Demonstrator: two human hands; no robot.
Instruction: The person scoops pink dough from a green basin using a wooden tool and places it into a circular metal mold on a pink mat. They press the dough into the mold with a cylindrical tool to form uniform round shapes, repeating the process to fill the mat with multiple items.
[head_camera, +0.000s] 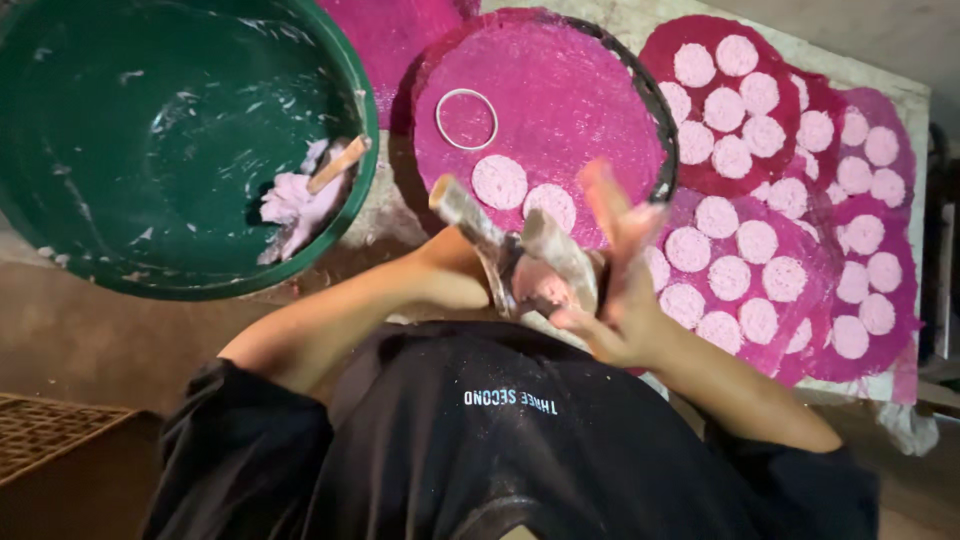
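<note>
A pale pink dough patty sat between the two hands, held close in front of the chest over the near edge of the tabletop. The left hand came in from the lower left with the forearm raised and the wrist bent; its grip was clenched around two dough-caked sticks, which slanted up and to the left beside the patty. The right hand stood nearly upright against the patty, palm toward it, its grip released, fingers spread and pointing away from the body; motion blur hid finer detail. Just beyond the hands lay a round magenta mat bearing a white ring and two pressed pink discs. To the right, overlapping magenta mats carried many more discs in rows. At upper left stood a green basin smeared with dough, holding a pink dough lump and a wooden stick.
</note>
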